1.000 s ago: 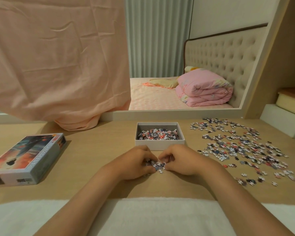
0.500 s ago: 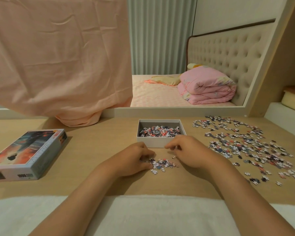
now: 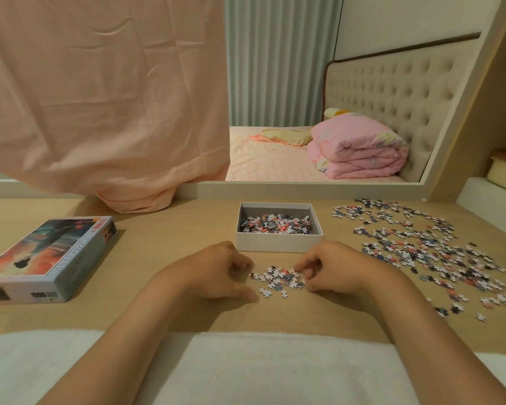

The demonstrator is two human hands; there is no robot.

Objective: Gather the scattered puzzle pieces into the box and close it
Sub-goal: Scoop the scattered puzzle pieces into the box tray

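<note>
Both hands are down on the worktop point(image 3: 164, 258), knuckles up and wrists low. The left hand point(image 3: 216, 273) lays its thumb flat along the wood, fingers curled in at the left edge of a small heap of puzzle pieces point(image 3: 281, 279). The right hand point(image 3: 333, 270) mirrors it at the heap's right edge. Each grip is curled, fingertips at the pieces; whether any piece is pinched I cannot tell. The open box point(image 3: 278, 244), partly filled, sits just behind the heap. Scattered pieces point(image 3: 421, 252) spread to the right, and the lid point(image 3: 47, 258) lies well off to the left.

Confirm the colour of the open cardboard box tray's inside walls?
Grey inside, white outside: the open cardboard box tray shows this best in the head view, the only one.
</note>
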